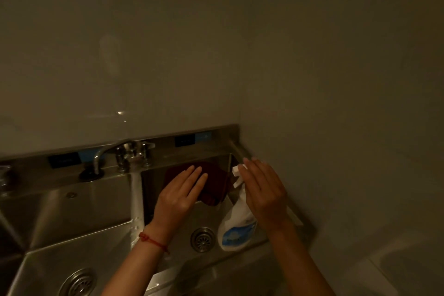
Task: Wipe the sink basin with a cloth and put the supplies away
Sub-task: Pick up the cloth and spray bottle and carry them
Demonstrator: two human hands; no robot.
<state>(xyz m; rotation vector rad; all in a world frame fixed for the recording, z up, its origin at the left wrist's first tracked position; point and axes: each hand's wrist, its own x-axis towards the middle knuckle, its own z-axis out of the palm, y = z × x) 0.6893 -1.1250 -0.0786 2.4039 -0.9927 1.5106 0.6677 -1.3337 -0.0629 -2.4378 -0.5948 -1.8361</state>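
Observation:
A dark red cloth [216, 182] hangs against the back wall of the right sink basin [182, 228]. My left hand [180, 194] lies flat with fingers spread over the cloth's left part, a red string around its wrist. A white spray bottle [236, 226] with a blue label leans in the basin's right corner. My right hand [264, 194] hovers over the bottle's neck and white trigger head, fingers extended, not closed around it. The basin drain [203, 239] shows between my arms.
Water streams from a faucet [131, 154] onto the divider [137, 199] between the basins. A second basin [79, 245] with its own drain lies to the left. Walls close in behind and on the right. The light is dim.

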